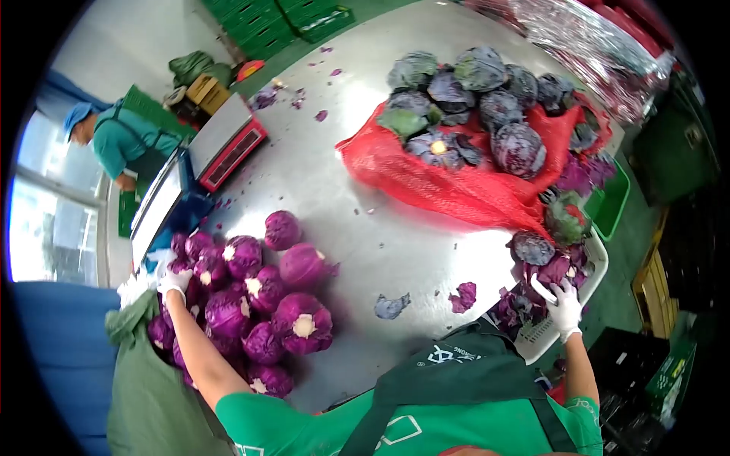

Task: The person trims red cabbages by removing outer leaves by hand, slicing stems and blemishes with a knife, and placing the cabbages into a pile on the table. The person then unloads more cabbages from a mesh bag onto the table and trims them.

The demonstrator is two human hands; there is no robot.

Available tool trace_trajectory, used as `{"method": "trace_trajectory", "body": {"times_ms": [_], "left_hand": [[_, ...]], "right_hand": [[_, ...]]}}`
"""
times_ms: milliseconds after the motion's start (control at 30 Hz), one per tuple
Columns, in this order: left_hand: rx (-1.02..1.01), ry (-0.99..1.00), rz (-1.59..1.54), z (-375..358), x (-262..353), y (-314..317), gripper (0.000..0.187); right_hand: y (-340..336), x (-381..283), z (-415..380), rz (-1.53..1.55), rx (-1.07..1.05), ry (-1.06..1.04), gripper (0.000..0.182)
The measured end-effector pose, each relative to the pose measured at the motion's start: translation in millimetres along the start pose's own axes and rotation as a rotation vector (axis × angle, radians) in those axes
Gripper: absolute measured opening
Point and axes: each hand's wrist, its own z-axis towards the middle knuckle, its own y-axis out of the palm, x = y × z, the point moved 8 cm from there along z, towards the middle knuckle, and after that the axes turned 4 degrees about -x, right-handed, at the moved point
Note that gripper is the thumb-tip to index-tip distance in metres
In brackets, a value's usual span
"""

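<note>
My left hand (176, 280), in a white glove, reaches to the far left of a pile of trimmed red cabbages (226, 313). Its fingers curl against a red cabbage (179, 264) there and are partly hidden. Over on the right, my right hand (565, 309), also gloved in white, has its fingers spread above a white basket (596, 267). Loose purple leaves (518, 310) fill that basket. An untrimmed cabbage (531, 248) with dull outer leaves lies just beyond this hand.
A red mesh sack (449, 194) with several untrimmed cabbages (499, 109) lies across the metal table (357, 304). Scales (228, 144) stand at the left, with a co-worker (128, 140) behind them. Green crates (245, 26) are stacked at the back. A green bin (610, 201) stands right.
</note>
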Motion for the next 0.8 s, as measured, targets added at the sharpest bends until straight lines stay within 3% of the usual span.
{"method": "trace_trajectory", "body": {"times_ms": [33, 67, 133, 200, 267, 333, 367, 400, 433, 500, 533, 600, 633, 667, 733, 767, 800], "left_hand": [[-0.009, 0.239, -0.197, 2.5, 27.2, -16.1, 0.09], [0.098, 0.137, -0.182, -43.4, 74.9, -67.3, 0.079], [0.321, 0.573, -0.52, -76.8, 167.7, -111.8, 0.065], [0.148, 0.837, -0.991, -158.7, 282.2, -155.2, 0.044], [0.116, 1.168, -0.807, -265.2, 387.6, -197.2, 0.033], [0.045, 1.45, -0.781, -348.7, 479.3, -202.9, 0.031], [0.037, 1.528, -0.708, -378.2, 519.8, -197.6, 0.031], [-0.063, 1.485, -0.63, -392.8, 559.6, -181.7, 0.038], [-0.007, 1.471, -0.38, -397.5, 602.7, -157.5, 0.046], [-0.107, 1.318, -0.279, -384.4, 657.5, -106.7, 0.052], [-0.114, 1.263, -0.281, -378.1, 676.4, -91.0, 0.058], [-0.043, 1.385, -0.274, -387.8, 670.6, -95.0, 0.054], [-0.076, 1.354, -0.252, -375.3, 674.9, -77.2, 0.049], [-0.006, 1.415, -0.327, -398.6, 646.4, -100.7, 0.044], [0.416, 1.675, -0.362, -428.6, 611.5, -107.4, 0.039], [0.378, 1.596, -0.543, -442.9, 586.3, -115.7, 0.036], [0.345, 1.506, -0.717, -460.7, 560.9, -126.3, 0.033]], "right_hand": [[-3.2, 22.5, -18.0, 0.022, 0.03, 0.022, 0.039], [-6.7, 39.7, -33.4, 0.044, 0.063, 0.04, 0.039], [-22.4, 52.6, -51.4, 0.108, 0.112, 0.1, 0.036], [-28.1, 41.7, -52.0, 0.245, 0.242, 0.038, 0.033], [-41.0, -7.3, -28.9, 0.462, 0.241, 0.02, 0.025], [-48.9, -79.9, -0.1, 0.703, 0.058, 0.014, 0.027], [-23.9, -108.3, 10.1, 0.885, -0.101, 0.051, 0.026], [-6.0, -144.9, 18.3, 0.926, -0.077, -0.3, 0.026], [3.5, -186.5, 22.1, 1.137, -0.466, -0.02, 0.029], [48.2, -244.2, 21.0, 1.349, -0.664, -0.248, 0.044], [43.3, -260.4, 24.4, 1.172, -0.642, -0.319, 0.048], [52.8, -226.5, 36.5, 1.284, -0.622, -0.09, 0.046], [51.4, -192.8, 47.9, 1.378, -0.527, 0.056, 0.047], [49.3, -156.1, 56.5, 1.458, -0.414, 0.209, 0.05], [53.8, -68.6, 59.2, 1.407, -0.17, 0.442, 0.064], [22.3, -38.5, 55.9, 1.319, 0.216, 0.462, 0.061], [15.3, -4.8, 52.1, 1.393, 0.38, 0.522, 0.063]]}}
